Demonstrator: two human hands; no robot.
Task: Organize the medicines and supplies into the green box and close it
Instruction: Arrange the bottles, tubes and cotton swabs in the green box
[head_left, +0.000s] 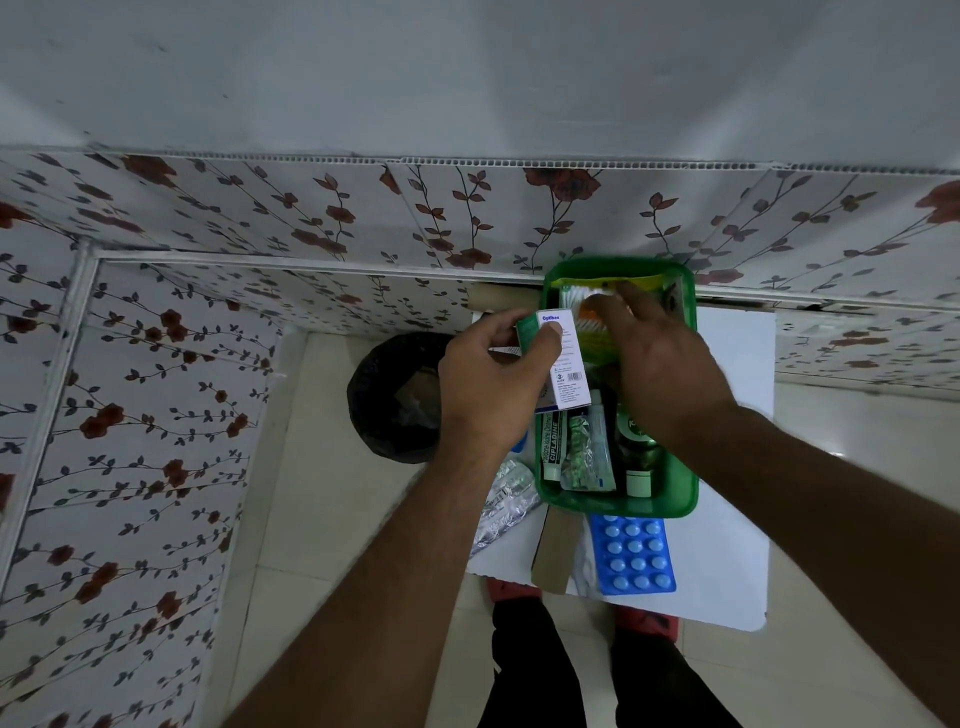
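1. Green plastic, open-topped, the box (691, 395) sits on a white bench (727, 545) close to the flowered wall (311, 218), and both of the person's hands are over it.
2. Left hand (493, 389) hovers above the box's left rim, its fingers (548, 338) pinched on a small white and green carton (563, 358) printed with blue lettering; the carton stands roughly upright over the box's left side.
3. Right hand (665, 364) reaches into the far half of the box, palm down, fingers loosely spread over white and orange packets (589, 312); whether they hold anything I cannot tell.
4. Along the near end of the box lie a white tube marked Cipladine (551, 447), a crinkled foil strip (584, 457) beside it, and a dark green bottle (639, 462) to the right of that.
5. Outside the box, a blue blister pack (634, 553) of round tablets rests on the bench just at the near rim.
6. A brown cardboard piece (558, 551) lies to the left of the blue pack.
7. A silver foil strip (506, 499) hangs over the bench's left edge.
8. On the floor to the left stands a black bin (395, 400).
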